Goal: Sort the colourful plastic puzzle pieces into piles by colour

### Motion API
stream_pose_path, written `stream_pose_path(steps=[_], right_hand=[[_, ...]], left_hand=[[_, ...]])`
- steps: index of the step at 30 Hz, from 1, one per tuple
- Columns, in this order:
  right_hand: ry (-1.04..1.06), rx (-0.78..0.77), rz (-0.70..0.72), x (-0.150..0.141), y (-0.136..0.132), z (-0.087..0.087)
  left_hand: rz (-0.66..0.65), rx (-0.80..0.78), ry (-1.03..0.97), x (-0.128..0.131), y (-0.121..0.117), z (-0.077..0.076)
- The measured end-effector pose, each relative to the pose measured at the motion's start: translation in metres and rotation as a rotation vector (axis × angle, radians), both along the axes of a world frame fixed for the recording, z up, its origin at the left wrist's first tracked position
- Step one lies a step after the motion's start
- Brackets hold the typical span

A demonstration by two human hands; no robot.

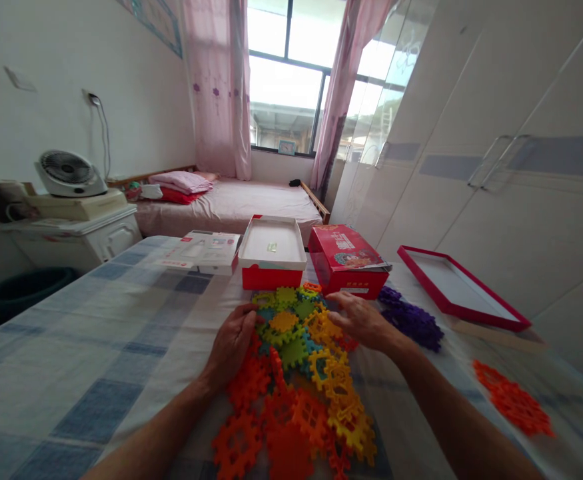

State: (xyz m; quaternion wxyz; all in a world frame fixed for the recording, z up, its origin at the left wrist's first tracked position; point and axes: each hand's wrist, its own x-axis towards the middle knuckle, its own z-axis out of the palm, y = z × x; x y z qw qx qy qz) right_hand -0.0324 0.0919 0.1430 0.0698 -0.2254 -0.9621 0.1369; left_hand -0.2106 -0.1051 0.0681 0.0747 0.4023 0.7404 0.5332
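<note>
A heap of interlocking plastic gear-shaped pieces [291, 350] lies on the cloth in front of me, green and teal at the far end, yellow on the right, orange-red nearest. My left hand [236, 337] rests against the heap's left edge, its fingers stretched toward the green pieces. Over on the right side, my right hand [356, 317] has its fingers apart, the tips at the yellow pieces [324, 327]. Neither hand visibly grips a piece. To the right of that hand sits a purple pile of similar pieces [414, 320]; a smaller orange group [514, 400] lies farther right.
Behind the heap stand a red-and-white open box [274, 277] and a red printed box [348, 257]. A flat white box [204, 250] is at the back left, and a red-rimmed lid [464, 287] at the right. Beyond the checked tablecloth [106, 407] is a bed [256, 200].
</note>
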Motion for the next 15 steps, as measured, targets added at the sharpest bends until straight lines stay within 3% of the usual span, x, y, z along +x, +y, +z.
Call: stream_pose_path(steps=[4, 7, 15], right_hand=[[0.092, 0.087, -0.058, -0.049, -0.005, -0.025], [0.089, 0.075, -0.087, -0.062, -0.008, -0.040], [0.100, -0.039, -0.108, -0.013, -0.015, -0.030]], left_hand=[[-0.001, -0.010, -0.002, 0.001, 0.000, 0.002], [-0.011, -0.012, -0.001, 0.001, 0.000, 0.003], [-0.008, -0.009, 0.023, 0.000, 0.000, 0.001]])
